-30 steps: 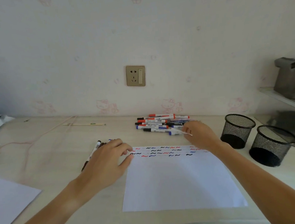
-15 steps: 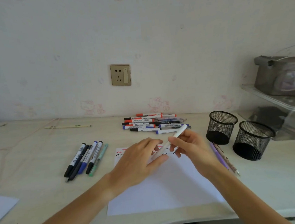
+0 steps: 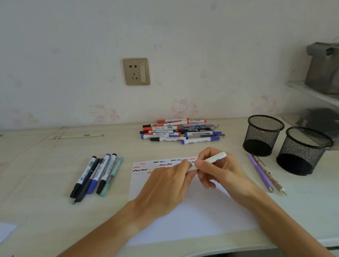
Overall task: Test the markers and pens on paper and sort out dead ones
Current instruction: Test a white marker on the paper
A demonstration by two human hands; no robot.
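Note:
A white pen (image 3: 215, 158) is held over the top of the white paper sheet (image 3: 192, 217). My right hand (image 3: 222, 170) grips its barrel, and my left hand (image 3: 169, 187) pinches its near end. The sheet carries rows of red, black and blue squiggles (image 3: 147, 166) along its upper edge. A pile of markers (image 3: 177, 131) with red, blue and black caps lies behind the paper by the wall. Several markers and pens (image 3: 97, 175) lie side by side to the left of the sheet. Right of the sheet lie a purple pen (image 3: 259, 172) and a patterned pen (image 3: 269, 175).
Two black mesh pen cups (image 3: 263, 134) (image 3: 303, 150) stand at the right. A clear shelf unit (image 3: 325, 104) with a grey object sits in the far right corner. Another paper sheet (image 3: 0, 233) lies at the left edge. A wooden stick (image 3: 74, 137) lies by the wall.
My right hand took the white pen from the pile and brought it over the paper. My left hand left the group of markers at the left and took hold of the pen's end.

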